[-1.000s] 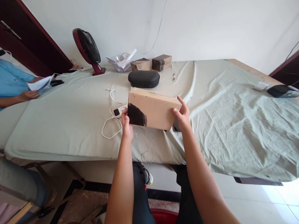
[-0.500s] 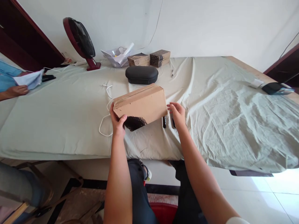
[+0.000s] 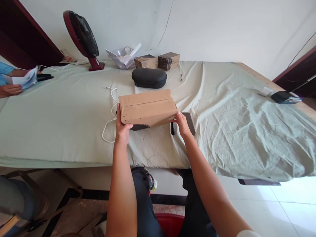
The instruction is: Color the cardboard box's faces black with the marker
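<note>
Again grips the tan, oblong cardboard box (image 3: 148,113), newly tipped seam-side up, between half-closed left hand (image 3: 122,131) and right hand (image 3: 182,124), apparently steadying it.

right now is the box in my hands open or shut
Apparently shut: the cardboard box shows no raised flap; its underside is hidden.

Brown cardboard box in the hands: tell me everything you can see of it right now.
The brown cardboard box is oblong and looks closed, with a seam running lengthwise. Small dark marks dot its left part, and a black patch shows along the lower near edge. It is tilted, just nearer than the black case. The left hand holds its left end; the right hand grips the near right corner. Its underside is hidden, so contact with the cloth cannot be told.
</note>
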Demonstrator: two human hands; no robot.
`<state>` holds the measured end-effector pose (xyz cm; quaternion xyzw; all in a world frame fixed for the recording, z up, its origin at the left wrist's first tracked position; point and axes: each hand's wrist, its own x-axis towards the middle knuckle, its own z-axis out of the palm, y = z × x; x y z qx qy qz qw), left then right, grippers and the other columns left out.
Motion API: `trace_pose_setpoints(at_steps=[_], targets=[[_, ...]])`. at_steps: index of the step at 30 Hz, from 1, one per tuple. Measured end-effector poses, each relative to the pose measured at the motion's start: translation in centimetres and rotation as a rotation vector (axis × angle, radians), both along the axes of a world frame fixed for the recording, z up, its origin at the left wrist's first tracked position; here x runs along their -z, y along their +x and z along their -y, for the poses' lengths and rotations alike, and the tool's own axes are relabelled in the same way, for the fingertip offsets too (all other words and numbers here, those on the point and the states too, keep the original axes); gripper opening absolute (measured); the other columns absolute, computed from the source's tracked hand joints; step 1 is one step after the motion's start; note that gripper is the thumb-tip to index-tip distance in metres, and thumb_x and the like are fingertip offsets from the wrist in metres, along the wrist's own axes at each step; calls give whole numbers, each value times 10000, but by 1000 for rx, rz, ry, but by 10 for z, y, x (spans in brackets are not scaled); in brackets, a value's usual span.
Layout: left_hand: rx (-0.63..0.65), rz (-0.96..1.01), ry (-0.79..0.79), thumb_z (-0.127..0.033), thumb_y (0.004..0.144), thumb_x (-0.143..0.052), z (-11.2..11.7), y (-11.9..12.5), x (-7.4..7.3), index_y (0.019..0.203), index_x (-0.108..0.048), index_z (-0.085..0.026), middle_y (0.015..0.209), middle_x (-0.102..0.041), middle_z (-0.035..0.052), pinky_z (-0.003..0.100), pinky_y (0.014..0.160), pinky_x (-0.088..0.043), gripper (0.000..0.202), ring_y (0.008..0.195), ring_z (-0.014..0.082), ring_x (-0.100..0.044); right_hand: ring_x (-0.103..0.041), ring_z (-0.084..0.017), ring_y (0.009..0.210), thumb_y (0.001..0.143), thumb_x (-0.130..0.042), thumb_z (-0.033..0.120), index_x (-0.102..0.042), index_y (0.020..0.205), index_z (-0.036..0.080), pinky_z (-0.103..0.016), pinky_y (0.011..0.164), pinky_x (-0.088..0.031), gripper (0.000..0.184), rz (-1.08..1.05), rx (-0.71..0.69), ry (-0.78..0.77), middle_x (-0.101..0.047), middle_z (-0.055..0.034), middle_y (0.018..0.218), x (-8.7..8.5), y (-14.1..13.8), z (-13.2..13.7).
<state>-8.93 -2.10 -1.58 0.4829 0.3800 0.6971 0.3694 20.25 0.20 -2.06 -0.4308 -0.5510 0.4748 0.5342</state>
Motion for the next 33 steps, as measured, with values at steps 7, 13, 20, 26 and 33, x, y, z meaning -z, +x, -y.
trace_pose_setpoints(at_steps=[7,13,20,26,33], targets=[[71,64,-35,-569,727,-736,7,2,-2,1482,-619,-422,1704,-493,8,576,1261,-462,778,1624,373,-409,-676,-314,1298,946,-539,814,-713,1348,262,-480,1074,-576,705,-37,-9,34,-731,-95,1391,1,6,1],[-7,-17,-1,-798,722,-794,-2,-2,8,1383,-583,-342,1472,-640,132,513,1104,-551,830,1415,372,-598,-620,-327,1429,902,-614,748,-653,1434,289,-507,1182,-512,704,-65,-66,82,-709,-75,1492,0,12,-2],[39,-177,22,-300,763,-788,-5,0,16,1593,-489,-328,1663,-503,110,518,1274,-430,883,1504,368,-532,-477,-330,1595,922,-669,675,-614,1516,338,-552,1330,-358,685,-181,-59,112,-603,-28,1644,3,13,-4],[44,-262,9,-205,756,-744,-11,-1,31,1651,-432,-395,1736,-414,67,544,1315,-384,967,1594,362,-443,-462,-329,1606,924,-698,717,-632,1520,390,-546,1362,-331,683,-199,-43,175,-600,12,1646,4,12,-5],[16,-294,43,-315,805,-832,-3,6,17,1630,-457,-371,1702,-444,111,545,1260,-458,908,1470,352,-573,-440,-332,1621,926,-664,776,-618,1539,386,-570,1380,-300,728,-176,10,208,-583,14,1662,5,12,-8]])
